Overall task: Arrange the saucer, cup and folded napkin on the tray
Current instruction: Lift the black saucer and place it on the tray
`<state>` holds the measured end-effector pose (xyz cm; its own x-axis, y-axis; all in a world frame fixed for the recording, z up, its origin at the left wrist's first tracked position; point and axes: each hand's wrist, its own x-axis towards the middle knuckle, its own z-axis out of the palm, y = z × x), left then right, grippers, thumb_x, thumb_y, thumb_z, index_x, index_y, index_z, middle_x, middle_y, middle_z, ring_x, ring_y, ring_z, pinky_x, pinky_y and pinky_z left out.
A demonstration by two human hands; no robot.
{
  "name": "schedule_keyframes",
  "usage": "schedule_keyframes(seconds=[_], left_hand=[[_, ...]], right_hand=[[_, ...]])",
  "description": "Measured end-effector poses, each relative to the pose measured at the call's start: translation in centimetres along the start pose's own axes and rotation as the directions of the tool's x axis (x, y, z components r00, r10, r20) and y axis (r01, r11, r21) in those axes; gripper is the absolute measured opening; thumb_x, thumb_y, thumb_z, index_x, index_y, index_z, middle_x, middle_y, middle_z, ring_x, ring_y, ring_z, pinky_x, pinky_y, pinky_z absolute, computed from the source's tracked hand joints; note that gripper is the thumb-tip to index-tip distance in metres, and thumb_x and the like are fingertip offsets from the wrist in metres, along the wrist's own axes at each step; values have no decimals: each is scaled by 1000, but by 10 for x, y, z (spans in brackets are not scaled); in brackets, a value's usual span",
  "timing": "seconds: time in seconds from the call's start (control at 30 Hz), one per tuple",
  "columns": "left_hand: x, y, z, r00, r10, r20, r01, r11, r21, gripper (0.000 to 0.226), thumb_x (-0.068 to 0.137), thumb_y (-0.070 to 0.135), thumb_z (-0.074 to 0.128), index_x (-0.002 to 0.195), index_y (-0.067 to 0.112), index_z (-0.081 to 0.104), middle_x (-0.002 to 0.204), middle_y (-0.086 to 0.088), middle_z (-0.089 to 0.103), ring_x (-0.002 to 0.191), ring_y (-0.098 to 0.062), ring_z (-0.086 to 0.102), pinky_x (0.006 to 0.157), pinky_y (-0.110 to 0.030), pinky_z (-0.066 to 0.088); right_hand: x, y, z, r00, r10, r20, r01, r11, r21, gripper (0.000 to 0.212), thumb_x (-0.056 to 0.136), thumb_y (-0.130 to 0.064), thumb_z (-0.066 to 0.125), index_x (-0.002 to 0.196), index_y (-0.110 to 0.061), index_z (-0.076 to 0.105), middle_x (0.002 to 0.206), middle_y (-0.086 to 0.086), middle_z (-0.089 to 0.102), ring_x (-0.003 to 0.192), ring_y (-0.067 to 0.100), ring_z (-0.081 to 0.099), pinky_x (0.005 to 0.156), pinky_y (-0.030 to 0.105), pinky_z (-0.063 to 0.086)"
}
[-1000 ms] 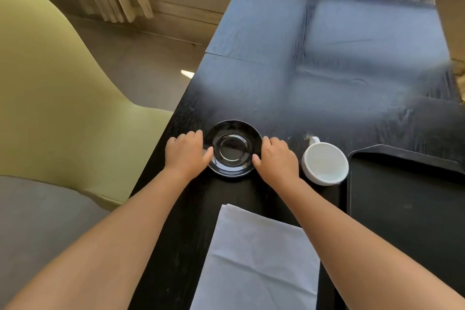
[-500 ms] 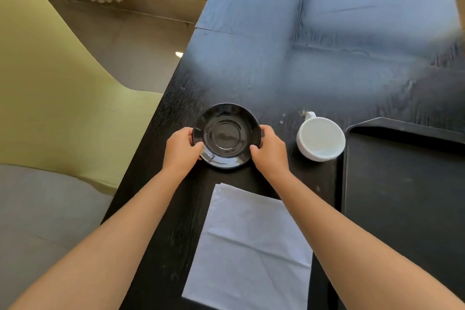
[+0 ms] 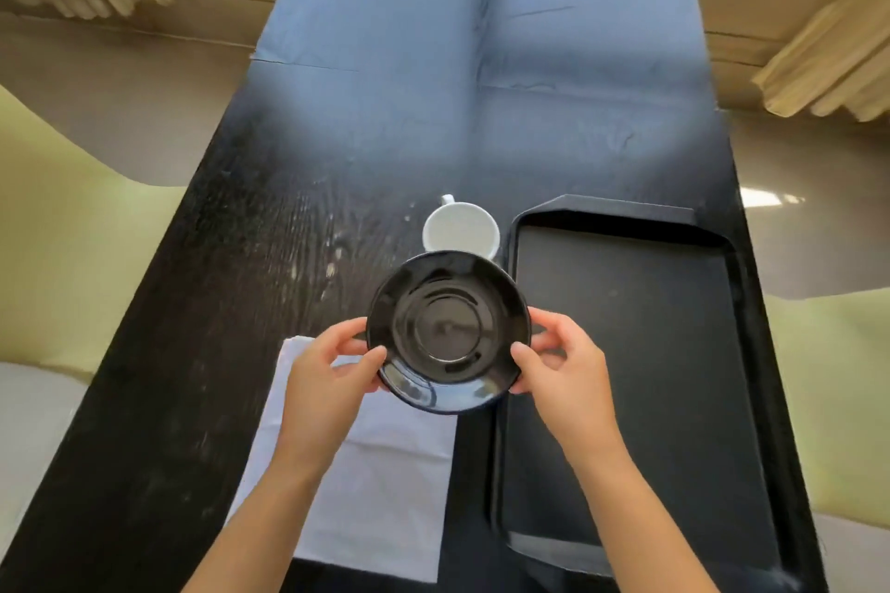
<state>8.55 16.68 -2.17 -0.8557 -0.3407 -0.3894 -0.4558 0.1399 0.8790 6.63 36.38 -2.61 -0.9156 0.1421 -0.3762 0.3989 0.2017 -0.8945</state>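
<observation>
Gripping the glossy black saucer (image 3: 448, 332) by opposite rims, your left hand (image 3: 327, 380) and right hand (image 3: 566, 371) hold it level above the dark woodgrain tabletop (image 3: 231, 284), hiding part of the white cup (image 3: 461, 226). Beneath lies the creased pale napkin (image 3: 380, 486); beside it, the matte black rectangular tray (image 3: 626, 352) holds nothing.

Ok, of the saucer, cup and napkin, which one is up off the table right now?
The black saucer, held at its rim by both hands; the white cup and napkin lie on the table.
</observation>
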Motion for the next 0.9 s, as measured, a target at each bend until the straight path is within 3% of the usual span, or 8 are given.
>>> schedule_keyframes(seconds=[0.13,0.27,0.4,0.47,0.9], left_hand=[[5,-1,59,996,7,84,-5,1000,-23,29,85,-2,60,101,22,63,75,3,66,55,-1,65,56,-15,54],[21,8,113,990,-1,138,3,1000,-18,33,83,-7,55,104,17,65,75,4,69,54,1,63,55,-11,51],[46,6,152,996,28,79,-33,997,66,33,81,-2,59,112,10,67,79,5,70,52,1,62,80,-37,57],[53,6,165,997,46,63,-52,994,99,32,80,0,60,108,12,70,82,-2,72,52,0,62,83,-42,57],[57,3,187,994,105,-25,-95,959,266,34,83,2,61,115,9,67,84,-4,71,58,-6,64,82,-35,56]], right_hand=[[21,13,-53,996,14,-93,-15,1000,-7,32,86,2,57,112,-16,60,80,9,63,66,18,64,50,17,53],[50,25,-87,985,45,-168,-43,999,15,31,87,0,57,114,-17,57,82,7,61,72,14,63,50,14,53],[78,37,-104,975,88,-205,-76,995,65,30,88,0,56,113,-18,55,78,3,59,71,12,62,50,14,52],[92,43,-108,972,100,-210,-86,993,77,30,88,0,56,112,-17,55,77,3,59,69,12,61,50,13,52],[120,59,-118,979,146,-144,-149,989,-9,32,86,1,58,110,-19,53,74,2,57,67,13,62,58,25,56]])
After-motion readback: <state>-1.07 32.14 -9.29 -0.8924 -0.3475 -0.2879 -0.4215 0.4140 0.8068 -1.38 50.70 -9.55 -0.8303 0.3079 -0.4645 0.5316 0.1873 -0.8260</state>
